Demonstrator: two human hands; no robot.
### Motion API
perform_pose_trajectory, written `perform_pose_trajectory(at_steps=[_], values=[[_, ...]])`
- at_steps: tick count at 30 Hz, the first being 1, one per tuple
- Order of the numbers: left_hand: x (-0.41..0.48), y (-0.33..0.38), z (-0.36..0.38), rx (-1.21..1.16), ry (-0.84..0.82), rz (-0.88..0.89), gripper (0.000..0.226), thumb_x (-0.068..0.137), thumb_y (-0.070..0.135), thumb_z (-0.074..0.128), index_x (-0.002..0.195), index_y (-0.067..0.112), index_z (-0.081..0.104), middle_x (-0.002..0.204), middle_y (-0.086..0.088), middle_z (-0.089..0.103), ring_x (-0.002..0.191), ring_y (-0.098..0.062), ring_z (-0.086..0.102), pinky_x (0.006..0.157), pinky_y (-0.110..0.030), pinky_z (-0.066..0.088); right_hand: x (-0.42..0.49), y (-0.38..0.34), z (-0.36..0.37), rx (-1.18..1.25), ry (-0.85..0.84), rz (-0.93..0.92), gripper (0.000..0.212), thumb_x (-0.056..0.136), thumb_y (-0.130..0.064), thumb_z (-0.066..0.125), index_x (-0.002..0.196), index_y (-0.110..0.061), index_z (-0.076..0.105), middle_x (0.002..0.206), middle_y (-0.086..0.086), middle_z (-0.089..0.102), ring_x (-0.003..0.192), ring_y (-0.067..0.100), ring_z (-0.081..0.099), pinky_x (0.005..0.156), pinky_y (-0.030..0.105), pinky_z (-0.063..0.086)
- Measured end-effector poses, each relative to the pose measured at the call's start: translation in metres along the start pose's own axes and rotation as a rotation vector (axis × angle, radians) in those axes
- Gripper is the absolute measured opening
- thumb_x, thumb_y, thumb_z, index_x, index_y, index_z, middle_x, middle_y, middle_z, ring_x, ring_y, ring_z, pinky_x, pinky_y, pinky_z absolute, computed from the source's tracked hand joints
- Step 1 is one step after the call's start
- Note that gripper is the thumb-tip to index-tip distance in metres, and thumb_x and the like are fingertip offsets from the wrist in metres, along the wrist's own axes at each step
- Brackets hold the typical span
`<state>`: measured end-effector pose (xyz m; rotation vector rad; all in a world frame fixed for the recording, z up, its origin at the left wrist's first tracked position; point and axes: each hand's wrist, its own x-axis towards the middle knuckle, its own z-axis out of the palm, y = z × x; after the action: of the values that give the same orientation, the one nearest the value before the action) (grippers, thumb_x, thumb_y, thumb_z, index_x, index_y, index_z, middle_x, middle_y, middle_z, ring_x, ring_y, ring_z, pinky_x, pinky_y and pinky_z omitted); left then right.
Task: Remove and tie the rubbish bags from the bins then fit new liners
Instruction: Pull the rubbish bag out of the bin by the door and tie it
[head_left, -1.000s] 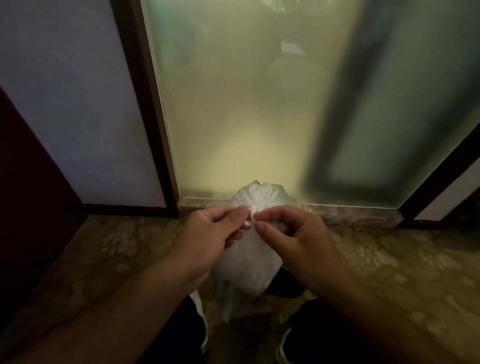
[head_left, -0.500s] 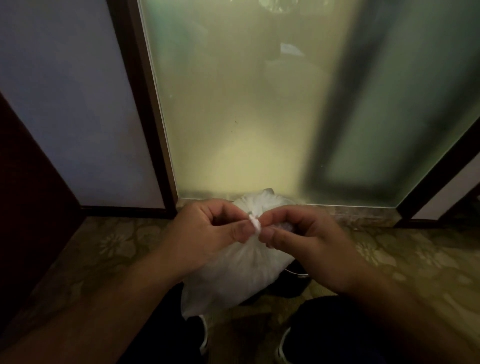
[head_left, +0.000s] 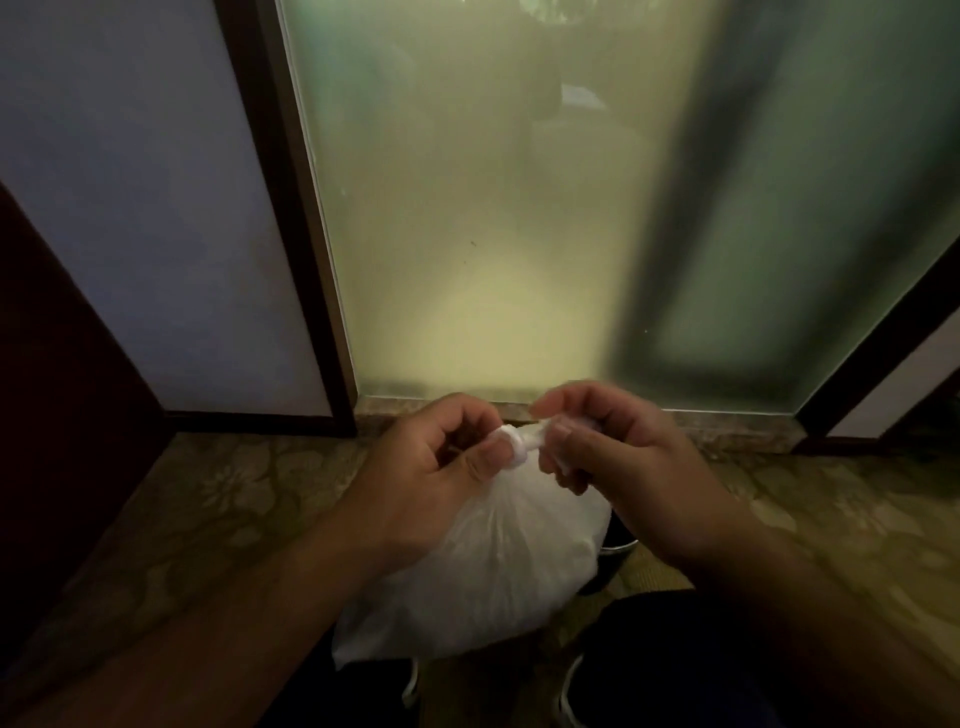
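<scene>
From the head camera, a white rubbish bag sits low in the middle, just in front of the person's legs. It is puffed out and round. A dark bin peeks out from behind its right side, so I cannot tell if the bag rests on the bin or hangs from the hands.

The top of the bag is twisted into a thin neck. The left hand has its fingers curled and pinches the neck with its thumb. The right hand pinches the loose end of the neck, close beside the left hand. It looks like a knot is being made.

The bag looks thin, soft and crinkly, and I think it is light. It may be a bit slippery and could tear if pulled too hard. The twisted neck is the best place to hold it, not the round belly.

Behind the hands stands a frosted glass door, and below is a flowery floor.
</scene>
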<state>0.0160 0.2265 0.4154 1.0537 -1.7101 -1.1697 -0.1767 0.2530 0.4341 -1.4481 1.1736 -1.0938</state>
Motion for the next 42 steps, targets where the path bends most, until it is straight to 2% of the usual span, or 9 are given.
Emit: perform_pose_trajectory(at_steps=[5,8,10,13,15,28,32,38,42], values=[[-0.003,-0.001,0.005,-0.051,-0.027,-0.100,0.032,0.082,0.052,0.052,0.089,0.024,0.067,0.070,0.010,0.061,0.062,-0.002,0.053,0.054,-0.016,0.044,0.005,0.005,0.008,0.066,0.121,0.010,0.016,0.096,-0.017,0.063,0.111,-0.021,0.056,0.079,0.006,0.073,0.068,0.018,0.065,0.066,0.035,0.050],[-0.001,-0.001,0.008,-0.171,0.043,-0.221,0.027,0.091,0.044,0.054,0.092,0.022,0.069,0.071,0.011,0.066,0.065,-0.004,0.059,0.057,-0.016,0.047,0.006,0.006,0.012,0.230,0.388,-0.007,0.016,0.096,-0.017,0.061,0.108,-0.023,0.052,0.082,0.006,0.073,0.066,0.018,0.066,0.062,0.034,0.049],[0.001,-0.002,0.009,-0.243,0.088,-0.292,0.024,0.095,0.038,0.056,0.094,0.020,0.071,0.075,0.010,0.070,0.069,-0.004,0.064,0.059,-0.018,0.051,0.004,0.003,0.011,0.082,0.478,-0.052,0.007,0.096,-0.020,0.061,0.100,-0.023,0.056,0.081,0.004,0.068,0.066,0.014,0.063,0.062,0.031,0.050],[0.002,-0.003,0.012,-0.397,0.104,-0.333,0.021,0.094,0.030,0.060,0.098,0.013,0.072,0.086,-0.002,0.074,0.078,-0.012,0.069,0.067,-0.023,0.055,0.001,0.000,0.015,-0.413,0.256,-0.104,0.009,0.090,-0.026,0.069,0.081,-0.026,0.066,0.071,-0.006,0.065,0.064,0.002,0.060,0.058,0.014,0.046],[0.002,-0.003,0.014,-0.457,0.103,-0.339,0.018,0.093,0.023,0.062,0.100,0.009,0.070,0.093,-0.011,0.074,0.086,-0.020,0.071,0.074,-0.029,0.058,0.001,0.002,0.021,-0.526,0.176,-0.106,0.013,0.088,-0.031,0.073,0.076,-0.033,0.068,0.068,-0.013,0.067,0.066,-0.001,0.062,0.055,0.010,0.043],[0.003,-0.008,0.012,-0.505,0.049,-0.375,0.013,0.094,0.010,0.059,0.100,0.007,0.070,0.095,-0.014,0.075,0.082,-0.024,0.074,0.076,-0.038,0.060,0.011,0.019,0.021,-0.596,0.213,-0.153,0.026,0.085,-0.049,0.067,0.069,-0.029,0.069,0.061,-0.014,0.062,0.060,0.003,0.058,0.053,0.015,0.037],[0.006,-0.009,0.012,-0.474,0.042,-0.421,0.011,0.093,0.009,0.061,0.098,0.005,0.070,0.094,-0.020,0.074,0.079,-0.026,0.072,0.073,-0.037,0.059,0.012,0.023,0.020,-0.659,0.199,-0.179,0.033,0.087,-0.054,0.066,0.072,-0.025,0.071,0.064,-0.012,0.064,0.062,0.006,0.058,0.055,0.026,0.045],[0.007,-0.012,0.008,-0.250,-0.027,-0.357,0.014,0.093,0.012,0.063,0.092,0.003,0.072,0.094,-0.017,0.072,0.081,-0.015,0.070,0.075,-0.036,0.058,0.008,0.025,0.022,-0.787,0.205,-0.266,0.037,0.085,-0.060,0.056,0.073,-0.027,0.066,0.066,-0.015,0.058,0.066,0.003,0.056,0.058,0.025,0.045],[0.008,-0.018,0.002,-0.148,-0.096,-0.326,0.020,0.093,0.013,0.062,0.079,0.018,0.075,0.083,-0.012,0.066,0.079,-0.022,0.062,0.076,-0.037,0.054,0.008,0.028,0.022,-0.777,0.213,-0.328,0.033,0.083,-0.056,0.054,0.074,-0.027,0.066,0.068,-0.017,0.055,0.066,0.003,0.056,0.058,0.028,0.048]])
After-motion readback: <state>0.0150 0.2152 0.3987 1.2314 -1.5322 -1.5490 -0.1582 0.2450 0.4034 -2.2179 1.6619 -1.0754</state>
